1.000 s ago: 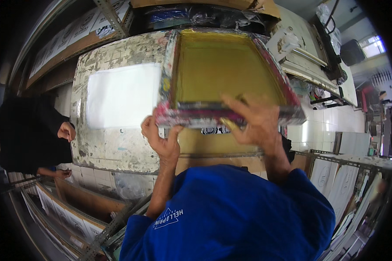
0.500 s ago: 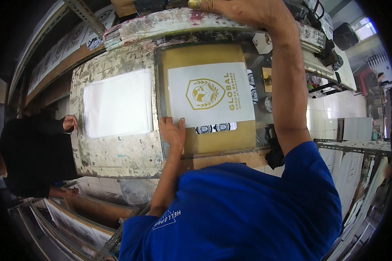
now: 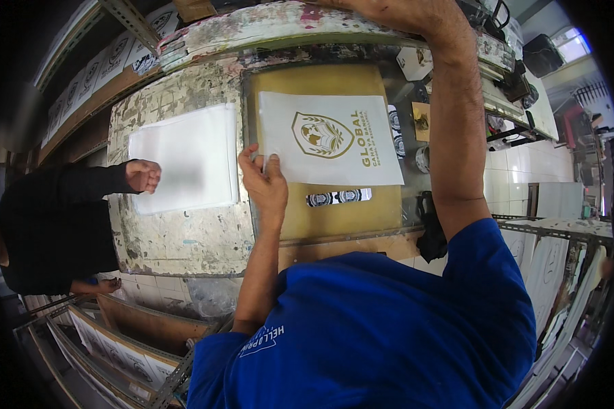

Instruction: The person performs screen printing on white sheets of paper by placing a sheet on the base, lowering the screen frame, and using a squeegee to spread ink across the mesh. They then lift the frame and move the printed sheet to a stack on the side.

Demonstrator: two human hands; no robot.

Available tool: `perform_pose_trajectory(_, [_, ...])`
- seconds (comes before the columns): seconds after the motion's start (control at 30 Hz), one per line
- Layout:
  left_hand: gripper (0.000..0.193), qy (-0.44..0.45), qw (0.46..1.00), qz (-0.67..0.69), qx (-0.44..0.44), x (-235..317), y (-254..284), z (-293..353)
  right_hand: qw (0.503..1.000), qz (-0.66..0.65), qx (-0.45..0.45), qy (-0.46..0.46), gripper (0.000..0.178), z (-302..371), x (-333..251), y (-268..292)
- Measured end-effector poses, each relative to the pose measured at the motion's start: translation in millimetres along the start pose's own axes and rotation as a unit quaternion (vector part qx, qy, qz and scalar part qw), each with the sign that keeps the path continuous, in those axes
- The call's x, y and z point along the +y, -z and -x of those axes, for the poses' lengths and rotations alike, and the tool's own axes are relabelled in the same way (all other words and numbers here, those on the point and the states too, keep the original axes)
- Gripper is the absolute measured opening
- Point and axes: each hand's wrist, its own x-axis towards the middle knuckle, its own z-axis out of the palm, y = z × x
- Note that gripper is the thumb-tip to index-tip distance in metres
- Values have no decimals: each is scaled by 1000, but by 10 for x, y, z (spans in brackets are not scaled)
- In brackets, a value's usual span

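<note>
A white sheet (image 3: pixel 320 105) printed with a gold shield emblem and gold lettering lies over a yellowish-brown board. My left hand (image 3: pixel 266 184) is at the sheet's near left corner, its thumb over the edge and the other fingers beside it, pinching the sheet. My right arm stretches far across. My right hand (image 3: pixel 396 12) is at the top rim of the view, by a paint-stained pale bar (image 3: pixel 252 27); its fingers are mostly cut off. A small strip with black-and-white round patterns (image 3: pixel 339 197) lies on the board (image 3: pixel 348 221) below the sheet.
Left of the board, a paint-stained table (image 3: pixel 184 238) bears blank white sheets (image 3: pixel 184 146). A co-worker's hand (image 3: pixel 143 176) in a black sleeve hovers over them. Racks of printed sheets (image 3: pixel 116 51) stand far left, with more trays (image 3: pixel 123 347) near left. A dark bundle (image 3: pixel 430 225) hangs at right.
The printed sheet and my left hand have shifted slightly away, uncovering more of the patterned strip. My right hand has moved farther up, out of view. The co-worker's hand has reached over the blank sheets.
</note>
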Motion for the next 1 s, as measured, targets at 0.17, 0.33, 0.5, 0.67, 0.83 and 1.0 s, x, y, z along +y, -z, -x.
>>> perform_pose_trajectory(0.17, [52,21,997,68,18,61,492,-210,1000,-1,-1,-2,46,-7,56,-2])
perform_pose_trajectory(0.33, [52,7,994,18,111,-316,1327,-332,1000,18,5,-2,47,20,-60,8])
perform_pose_trajectory(0.5, [56,56,974,-15,218,-793,2373,-251,999,41,24,27,46,17,-21,-31])
perform_pose_trajectory(0.67, [53,-144,646,-571,486,-547,2376,-191,999,-29,36,10,46,40,-56,-51])
perform_pose_trajectory(0.83, [43,-212,916,-313,138,-747,1826,-171,997,49,56,29,46,156,-462,-49])
perform_pose_trajectory(1.0, [44,-80,892,-443,31,-1372,1444,-69,997,-63,39,12,47,57,-173,-35])
